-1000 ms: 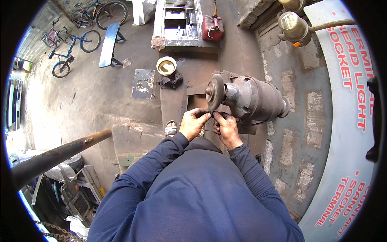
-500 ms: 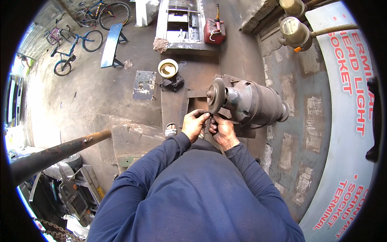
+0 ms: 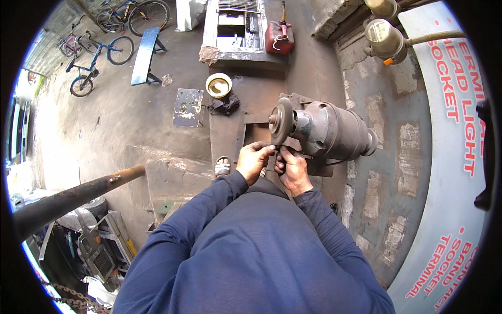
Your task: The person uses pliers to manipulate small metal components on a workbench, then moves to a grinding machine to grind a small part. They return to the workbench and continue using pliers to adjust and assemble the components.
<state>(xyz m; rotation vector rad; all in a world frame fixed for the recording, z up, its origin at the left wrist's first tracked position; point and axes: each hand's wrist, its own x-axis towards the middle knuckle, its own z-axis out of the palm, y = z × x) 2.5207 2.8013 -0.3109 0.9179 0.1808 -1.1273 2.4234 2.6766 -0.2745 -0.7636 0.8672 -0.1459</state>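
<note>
My left hand (image 3: pixel 253 161) and my right hand (image 3: pixel 294 170) meet just below the grinding wheel (image 3: pixel 283 121) of a bench grinder. Thumb and fingers of each hand are pinched together around a small dark piece (image 3: pixel 277 148), mostly hidden by the fingertips; its kind I cannot make out. The piece sits at the lower rim of the wheel, and whether it touches I cannot tell. To the right of the wheel extends the grinder's grey, dirty motor body (image 3: pixel 334 131), lying on its side.
Beyond the wheel stand a bucket (image 3: pixel 218 85) with liquid, a dark rag (image 3: pixel 225 104) and a small worn stool (image 3: pixel 187 107). A red jerrycan (image 3: pixel 280 37) is farther off. At left a rusty pipe (image 3: pixel 78 196) juts in; a wall with meters (image 3: pixel 386 39) and a signboard (image 3: pixel 444 131) bounds the right.
Both hands stay pinched below the wheel and have shifted very slightly to the right. The whole view has moved a little.
</note>
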